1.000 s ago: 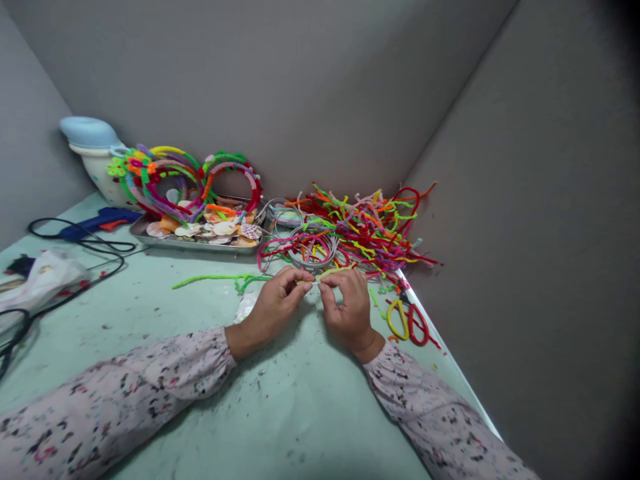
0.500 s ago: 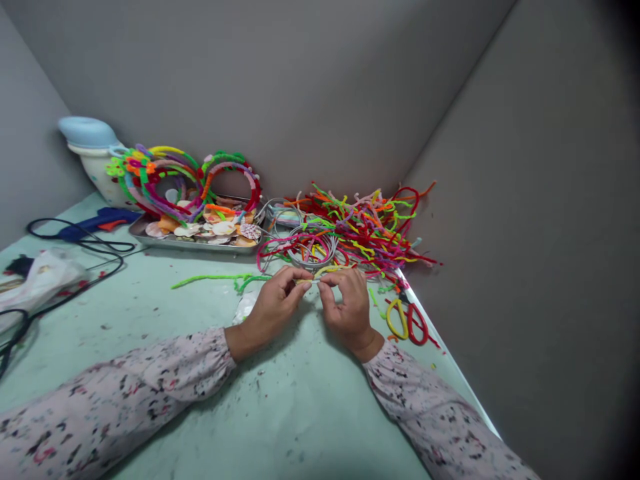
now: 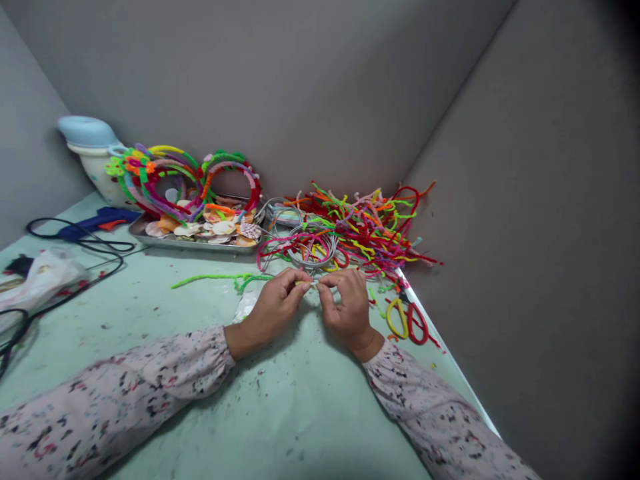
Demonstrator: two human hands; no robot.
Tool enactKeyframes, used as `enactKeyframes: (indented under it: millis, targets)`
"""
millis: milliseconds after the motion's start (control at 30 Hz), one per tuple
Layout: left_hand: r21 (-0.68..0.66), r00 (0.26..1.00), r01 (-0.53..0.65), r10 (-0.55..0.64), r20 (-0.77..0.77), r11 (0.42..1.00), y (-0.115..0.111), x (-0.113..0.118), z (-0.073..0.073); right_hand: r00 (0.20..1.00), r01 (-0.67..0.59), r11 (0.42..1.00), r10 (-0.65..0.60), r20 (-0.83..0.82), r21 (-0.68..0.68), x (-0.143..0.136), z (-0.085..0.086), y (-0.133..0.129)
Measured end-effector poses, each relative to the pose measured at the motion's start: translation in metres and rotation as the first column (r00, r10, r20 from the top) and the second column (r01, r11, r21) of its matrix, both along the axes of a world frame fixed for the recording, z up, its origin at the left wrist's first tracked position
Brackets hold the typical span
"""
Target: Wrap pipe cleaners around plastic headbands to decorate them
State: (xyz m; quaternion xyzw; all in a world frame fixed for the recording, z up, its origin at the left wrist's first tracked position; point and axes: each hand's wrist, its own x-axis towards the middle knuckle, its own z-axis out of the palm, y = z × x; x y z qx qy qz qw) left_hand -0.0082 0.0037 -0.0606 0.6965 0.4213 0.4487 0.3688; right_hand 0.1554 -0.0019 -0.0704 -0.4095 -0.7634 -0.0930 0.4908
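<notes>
My left hand (image 3: 277, 303) and my right hand (image 3: 349, 310) meet over the middle of the table, thumbs and forefingers pinched. Between the fingertips runs a short, thin, pale strand (image 3: 314, 283), with a hint of yellow by the left fingers. Both hands grip it; its kind is too small to tell, and most of it is hidden. Just beyond them lie grey wire hoops (image 3: 325, 259) and a heap of colourful pipe cleaners (image 3: 370, 230). Left of my left hand, a green pipe cleaner (image 3: 210, 277) rests on the table.
A metal tray (image 3: 195, 245) of shells (image 3: 223, 228) stands at the back, with fuzzy wrapped headbands (image 3: 170, 153) upright in it. Behind is a blue-lidded white container (image 3: 95, 153). Yellow and red looped handles (image 3: 417, 325) lie right. A black cable (image 3: 117, 267) and plastic bag (image 3: 53, 277) lie left.
The fingertips have shifted slightly around the pale strand. A yellow strand that arched beyond my right fingers shows less now. Both arms stay nearly still.
</notes>
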Motion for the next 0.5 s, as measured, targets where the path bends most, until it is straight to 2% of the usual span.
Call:
enactKeyframes:
  millis: [133,300,500]
  targets:
    - [-0.035,1.0,0.007,-0.006,0.022,0.999,-0.0015,0.0009,0.0017,1.0,0.009,1.0,-0.009,-0.002,-0.014,0.0004,-0.0017,0.0003]
    - [-0.063,0.997,0.004,0.001,0.078,0.998,-0.0001,0.0011,-0.0032,1.0,0.011,1.0,-0.011,-0.016,-0.026,0.0009,-0.0022,0.0009]
    - [-0.059,1.0,0.004,-0.003,0.024,0.998,0.001,0.0003,-0.0032,1.0,0.008,1.0,-0.008,-0.011,-0.016,0.0005,-0.0008,0.0011]
